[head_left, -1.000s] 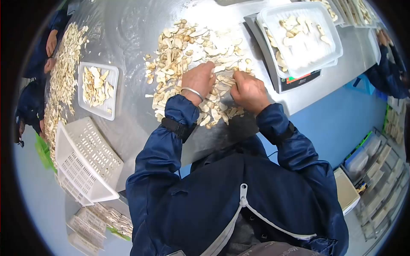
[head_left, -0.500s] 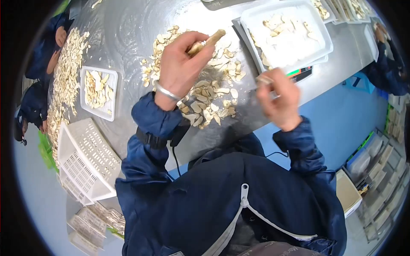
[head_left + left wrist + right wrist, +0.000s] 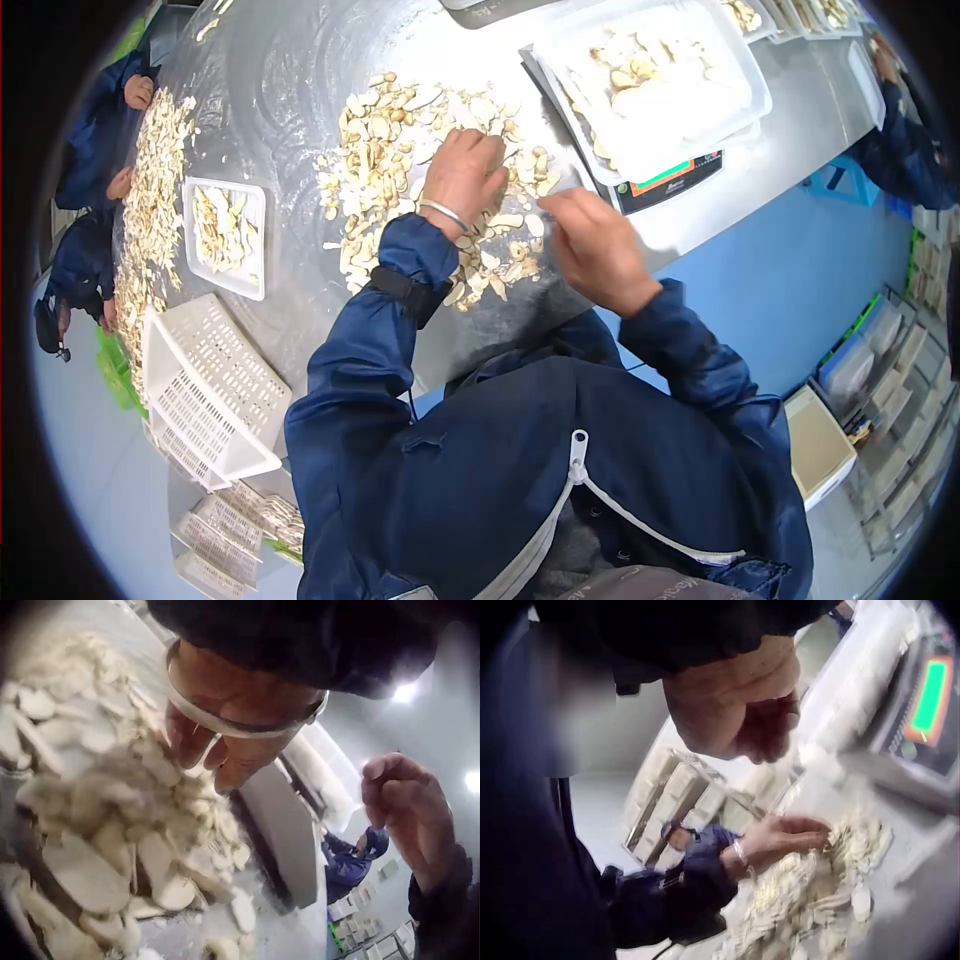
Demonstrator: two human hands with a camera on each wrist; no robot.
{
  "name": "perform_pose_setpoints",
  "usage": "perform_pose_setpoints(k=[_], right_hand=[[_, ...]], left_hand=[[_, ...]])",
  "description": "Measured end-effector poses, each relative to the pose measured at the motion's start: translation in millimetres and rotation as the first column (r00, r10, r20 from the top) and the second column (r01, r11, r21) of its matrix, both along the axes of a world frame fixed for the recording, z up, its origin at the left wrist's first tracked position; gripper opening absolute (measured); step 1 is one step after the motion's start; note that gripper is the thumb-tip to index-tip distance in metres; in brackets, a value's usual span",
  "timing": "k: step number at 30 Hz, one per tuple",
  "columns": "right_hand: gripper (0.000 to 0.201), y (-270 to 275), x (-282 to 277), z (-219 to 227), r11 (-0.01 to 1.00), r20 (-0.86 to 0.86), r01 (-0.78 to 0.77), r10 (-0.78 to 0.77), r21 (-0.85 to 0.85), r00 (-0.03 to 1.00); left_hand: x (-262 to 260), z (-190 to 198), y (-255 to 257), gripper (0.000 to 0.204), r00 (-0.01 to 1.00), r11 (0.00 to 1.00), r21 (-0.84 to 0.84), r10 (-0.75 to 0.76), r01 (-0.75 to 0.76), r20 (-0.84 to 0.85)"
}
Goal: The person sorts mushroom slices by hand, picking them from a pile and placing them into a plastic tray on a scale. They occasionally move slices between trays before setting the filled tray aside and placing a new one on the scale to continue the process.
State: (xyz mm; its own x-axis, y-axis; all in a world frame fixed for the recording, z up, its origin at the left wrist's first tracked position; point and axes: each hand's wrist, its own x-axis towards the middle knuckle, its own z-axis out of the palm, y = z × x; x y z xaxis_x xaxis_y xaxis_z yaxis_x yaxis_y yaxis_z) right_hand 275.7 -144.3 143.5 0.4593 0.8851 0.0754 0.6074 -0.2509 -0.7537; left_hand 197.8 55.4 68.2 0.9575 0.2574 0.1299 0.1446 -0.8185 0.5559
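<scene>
Sliced mushrooms (image 3: 375, 145) lie in a loose heap on the metal table. My left hand (image 3: 465, 175), with a bangle at its wrist, reaches down into the heap. In the left wrist view its fingers (image 3: 232, 765) point down among the slices. My right hand (image 3: 600, 248) hovers at the heap's right side, above the table's front edge. Its fingers bend loosely, and nothing shows between them in the right wrist view. Right of the heap, a white plastic tray (image 3: 745, 100) with some mushroom slices sits on a scale (image 3: 680, 182) with a green-lit display.
At left, a smaller tray (image 3: 254, 270) holds slices, with a white slotted basket (image 3: 225, 350) nearer me. Behind them runs a long bank of slices (image 3: 155, 190), where other people work. More filled trays (image 3: 800, 20) line the far right. A rack (image 3: 905, 420) stands beyond the blue floor.
Half a second ago my left hand was raised, gripping a long mushroom piece; now it is back down in the heap. My right hand, which held a small pale piece, has shifted left toward the heap.
</scene>
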Motion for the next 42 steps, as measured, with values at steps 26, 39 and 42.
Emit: perform_pose_setpoints(k=[26,39,42], right_hand=[[0.017,92,15,-87,0.976,0.326,0.198,-0.158,-0.095,0.932],[0.016,85,8,-74,0.969,0.127,0.210,-0.194,-0.127,0.973],[0.025,90,-14,-32,0.970,-0.351,0.160,-0.217,-0.186,0.911]], left_hand=[[-98,7,22,0.022,0.951,0.869,-0.387,0.290,-0.308,-0.105],[-106,4,15,0.027,0.905,-0.270,-0.915,0.224,-0.300,-0.363],[-99,9,2,0.030,0.929,-0.251,-0.926,0.168,-0.282,-0.329]])
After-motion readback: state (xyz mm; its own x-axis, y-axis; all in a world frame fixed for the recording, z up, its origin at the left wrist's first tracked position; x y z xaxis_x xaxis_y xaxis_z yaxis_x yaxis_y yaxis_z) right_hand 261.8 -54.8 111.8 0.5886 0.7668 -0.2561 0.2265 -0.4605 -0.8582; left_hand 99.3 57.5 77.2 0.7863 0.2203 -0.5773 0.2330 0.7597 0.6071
